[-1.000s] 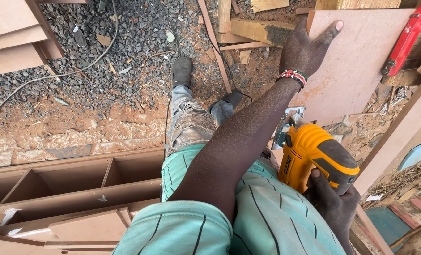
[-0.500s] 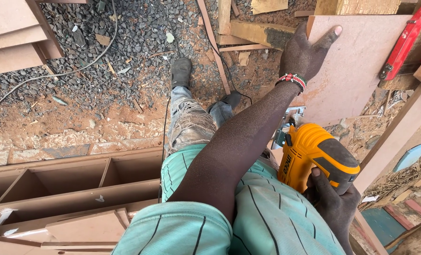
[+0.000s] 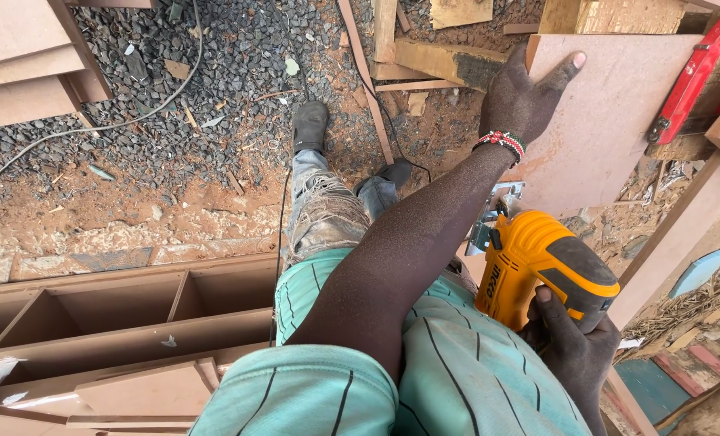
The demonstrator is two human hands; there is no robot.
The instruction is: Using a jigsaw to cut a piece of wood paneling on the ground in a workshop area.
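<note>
Left hand (image 3: 525,101): laid flat and open on the brown board (image 3: 618,121), near its top left corner.
Board: judged stiff and light; best pressed flat or held by an edge.
Saw (image 3: 541,270): yellow, judged heavy and hard; kept at the board's lower edge.
Right hand (image 3: 574,347): closed around the saw's handle.

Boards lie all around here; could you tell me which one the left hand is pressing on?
The left hand lies flat on the pinkish board at upper right, beside the orange saw. The stacked boards at upper left lie untouched.
</note>
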